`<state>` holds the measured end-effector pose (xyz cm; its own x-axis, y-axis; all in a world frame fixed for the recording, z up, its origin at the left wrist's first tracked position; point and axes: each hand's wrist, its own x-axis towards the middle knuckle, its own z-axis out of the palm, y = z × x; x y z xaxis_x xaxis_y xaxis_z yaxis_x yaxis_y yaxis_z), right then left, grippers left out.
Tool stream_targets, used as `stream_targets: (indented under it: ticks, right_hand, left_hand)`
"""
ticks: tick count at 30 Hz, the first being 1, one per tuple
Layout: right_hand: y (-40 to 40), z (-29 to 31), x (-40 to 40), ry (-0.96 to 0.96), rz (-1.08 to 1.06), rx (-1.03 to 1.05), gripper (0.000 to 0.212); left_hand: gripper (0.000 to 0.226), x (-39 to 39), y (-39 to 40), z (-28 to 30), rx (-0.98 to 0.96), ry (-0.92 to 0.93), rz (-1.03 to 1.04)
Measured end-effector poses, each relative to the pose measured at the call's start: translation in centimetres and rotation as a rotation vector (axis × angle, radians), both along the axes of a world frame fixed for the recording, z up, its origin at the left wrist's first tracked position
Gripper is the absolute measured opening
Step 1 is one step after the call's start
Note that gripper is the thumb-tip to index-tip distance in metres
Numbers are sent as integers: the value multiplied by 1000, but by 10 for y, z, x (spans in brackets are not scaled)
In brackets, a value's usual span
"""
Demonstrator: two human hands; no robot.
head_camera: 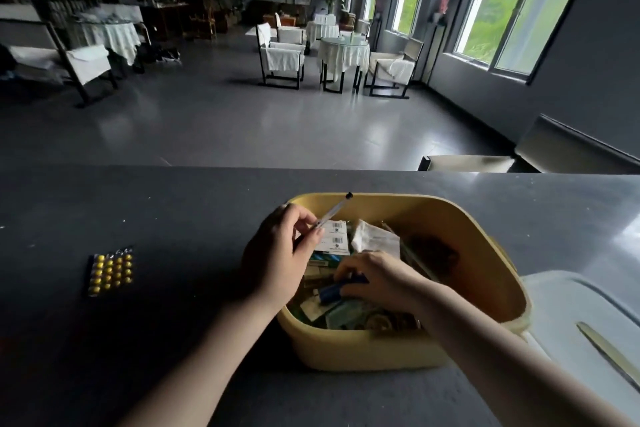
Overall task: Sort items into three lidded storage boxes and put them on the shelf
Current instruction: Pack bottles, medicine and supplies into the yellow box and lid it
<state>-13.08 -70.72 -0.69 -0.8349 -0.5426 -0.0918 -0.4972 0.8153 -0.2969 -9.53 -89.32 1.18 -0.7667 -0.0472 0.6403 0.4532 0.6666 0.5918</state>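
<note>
Yellow box [460, 229] sits open on the dark table [138, 204], near its front edge and right of centre. It is full of mixed small stuff: packets, cartons, white sachets with barcode labels [334, 236], something dark at the far right side.

Left hand [277, 260] is over the box's left rim, fingers curled, pinching a clear pen [332, 210] between thumb and fingertips. Pen is tilted, black cap end pointing up and away, over the back left corner of the box.

Right hand [377, 277] is down inside the box, fingers curled over a blue tube-shaped item [334, 289] lying among the packets. It looks like a grip, but the fingertips are hidden, so cannot tell for sure whether it holds the item or just rests on it.

Blister pack of yellow pills [110, 270] lies flat on the table, well apart from the box, to the left.

Pale translucent lid [571, 305] lies flat on the table, just beside the box on the right, with a thin yellowish strip [609, 354] on it.

Background: chairs with white covers [282, 57], round table with white cloth [343, 52], windows [502, 7] on the right wall.
</note>
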Motion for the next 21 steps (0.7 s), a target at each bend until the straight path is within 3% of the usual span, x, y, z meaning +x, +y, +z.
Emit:
stream_targets:
  ticks: [6,9,12,16,21]
  right_hand:
    - [11,0,5,-21,-144,-158,20]
    - [30,5,5,191,-548,-279,26]
    - [43,11,3,281,-832,-454,21]
    - [36,11,6,277,-753,-447,22]
    - [29,11,5,268,-697,-416,24]
  left_hand:
    - [9,-16,6,-2,41,-201,-79]
    - [10,-33,10,5,-45,-321,-160]
    - [11,-41,18,10,-309,-497,-248]
    - [14,-44,27,-1,-649,-580,-289]
    - [27,-46,27,-6,-788,-662,-263]
